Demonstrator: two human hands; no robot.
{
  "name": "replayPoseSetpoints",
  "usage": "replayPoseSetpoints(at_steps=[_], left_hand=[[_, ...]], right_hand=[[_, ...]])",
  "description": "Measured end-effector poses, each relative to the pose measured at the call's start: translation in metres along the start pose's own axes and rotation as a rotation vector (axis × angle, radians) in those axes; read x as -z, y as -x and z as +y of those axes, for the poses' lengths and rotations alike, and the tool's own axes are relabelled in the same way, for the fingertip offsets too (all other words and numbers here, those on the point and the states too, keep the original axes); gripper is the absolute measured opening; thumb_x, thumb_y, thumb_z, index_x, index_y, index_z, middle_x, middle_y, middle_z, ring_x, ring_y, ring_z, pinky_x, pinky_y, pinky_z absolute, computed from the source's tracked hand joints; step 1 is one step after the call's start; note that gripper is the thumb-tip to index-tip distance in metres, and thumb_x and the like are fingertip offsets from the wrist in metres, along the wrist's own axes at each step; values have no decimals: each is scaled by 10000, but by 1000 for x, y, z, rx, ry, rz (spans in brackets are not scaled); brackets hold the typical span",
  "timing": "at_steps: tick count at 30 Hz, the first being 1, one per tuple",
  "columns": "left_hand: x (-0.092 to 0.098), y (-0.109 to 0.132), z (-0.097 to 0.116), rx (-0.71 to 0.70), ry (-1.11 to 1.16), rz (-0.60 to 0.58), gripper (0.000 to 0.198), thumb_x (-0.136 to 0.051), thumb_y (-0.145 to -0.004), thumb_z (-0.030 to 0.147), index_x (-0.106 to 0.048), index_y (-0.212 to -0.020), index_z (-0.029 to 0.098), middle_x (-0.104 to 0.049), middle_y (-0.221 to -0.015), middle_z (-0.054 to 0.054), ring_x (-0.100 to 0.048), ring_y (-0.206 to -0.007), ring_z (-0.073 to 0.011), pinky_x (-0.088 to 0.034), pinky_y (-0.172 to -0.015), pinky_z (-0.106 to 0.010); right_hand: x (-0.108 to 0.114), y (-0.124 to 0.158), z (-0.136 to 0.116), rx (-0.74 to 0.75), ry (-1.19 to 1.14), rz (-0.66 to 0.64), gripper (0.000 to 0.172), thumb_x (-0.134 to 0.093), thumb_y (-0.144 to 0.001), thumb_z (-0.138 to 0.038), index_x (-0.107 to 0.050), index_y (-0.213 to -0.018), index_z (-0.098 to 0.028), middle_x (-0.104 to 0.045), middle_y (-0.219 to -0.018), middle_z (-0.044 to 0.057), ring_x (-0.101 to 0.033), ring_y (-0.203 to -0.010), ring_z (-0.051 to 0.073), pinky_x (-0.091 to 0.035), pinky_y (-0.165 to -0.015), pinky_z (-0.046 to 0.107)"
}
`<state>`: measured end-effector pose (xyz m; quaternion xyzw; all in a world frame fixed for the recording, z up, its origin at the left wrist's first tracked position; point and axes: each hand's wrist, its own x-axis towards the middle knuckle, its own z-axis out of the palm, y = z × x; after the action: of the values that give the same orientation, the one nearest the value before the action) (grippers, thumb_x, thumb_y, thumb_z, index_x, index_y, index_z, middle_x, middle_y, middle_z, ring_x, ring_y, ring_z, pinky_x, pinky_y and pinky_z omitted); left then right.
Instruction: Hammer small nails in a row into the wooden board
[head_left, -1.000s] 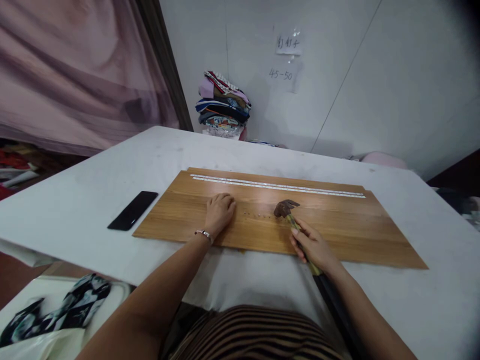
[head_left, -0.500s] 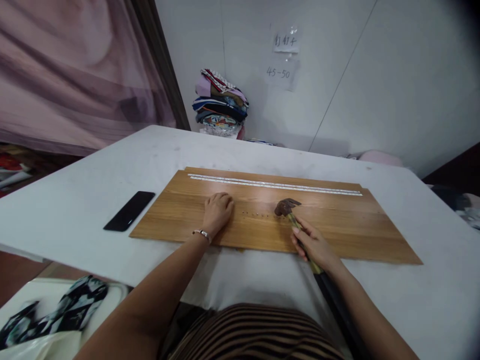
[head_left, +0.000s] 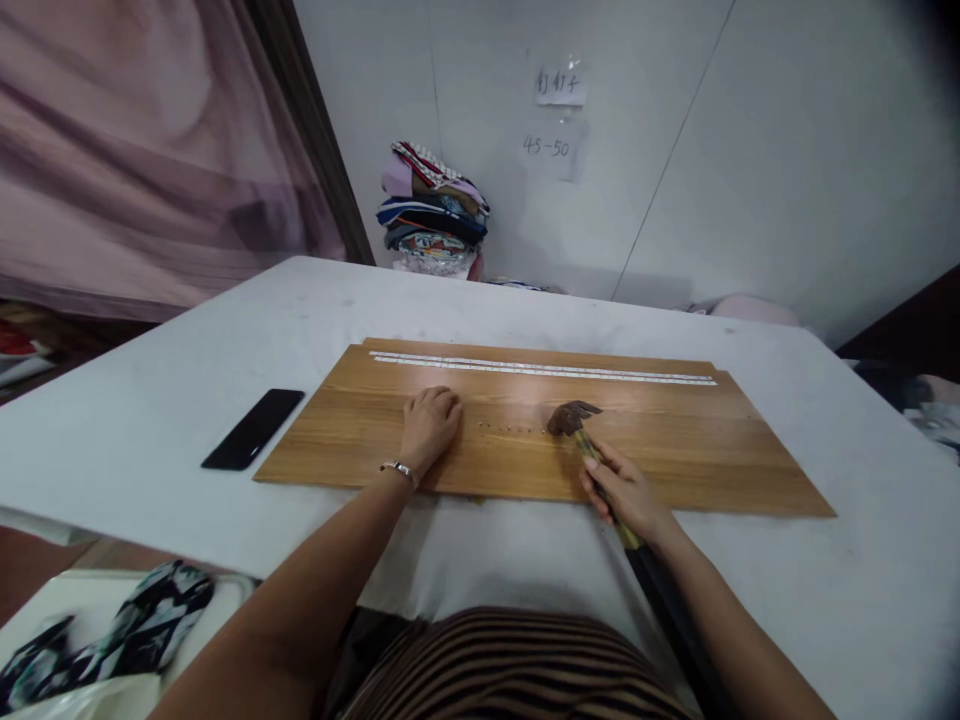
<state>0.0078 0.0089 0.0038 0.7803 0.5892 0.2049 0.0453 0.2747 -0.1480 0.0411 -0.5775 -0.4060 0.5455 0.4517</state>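
A wooden board (head_left: 712, 450) lies flat in front of me. My left hand (head_left: 431, 425) rests palm down on its left half, fingers loosely bent against the surface, with nothing visible in them. My right hand (head_left: 626, 490) is wrapped round the handle of a claw hammer (head_left: 574, 417), the thumb lying along it. The hammer's rusty head is at the board, just by the right end of a short row of small nails (head_left: 510, 429). I cannot tell whether the head touches a nail. Two white measuring strips (head_left: 544, 370) run along the board's far side.
The board is on a white table (head_left: 315, 310), with a black phone (head_left: 253, 430) left of it. Folded clothes (head_left: 435, 215) are stacked beyond the far edge, against the wall. Patterned cloth (head_left: 157, 620) lies on a pale surface at the lower left. A pink curtain (head_left: 150, 150) hangs at left.
The view has shifted slightly, so the board and phone appear a little further left. The hammer head sits closer to the right end of the nail row. Both hands keep their hold and pose.
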Motion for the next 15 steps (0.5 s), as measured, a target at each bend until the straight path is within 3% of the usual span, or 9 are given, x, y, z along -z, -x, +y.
replayPoseSetpoints(at_steps=[15], left_hand=[[1,0,1,7,13,-7,269,-434,-873,341,-644,-1015,250,-610,-1221,-51,-499,-1162,-216,-334,-992,-392]], right_hand=[[5,-4,5,-2,36,37,679,-569,-807,-449,-402,-1407,-178,-521,-600,-67,-397,-340,60,-321,-294,182]])
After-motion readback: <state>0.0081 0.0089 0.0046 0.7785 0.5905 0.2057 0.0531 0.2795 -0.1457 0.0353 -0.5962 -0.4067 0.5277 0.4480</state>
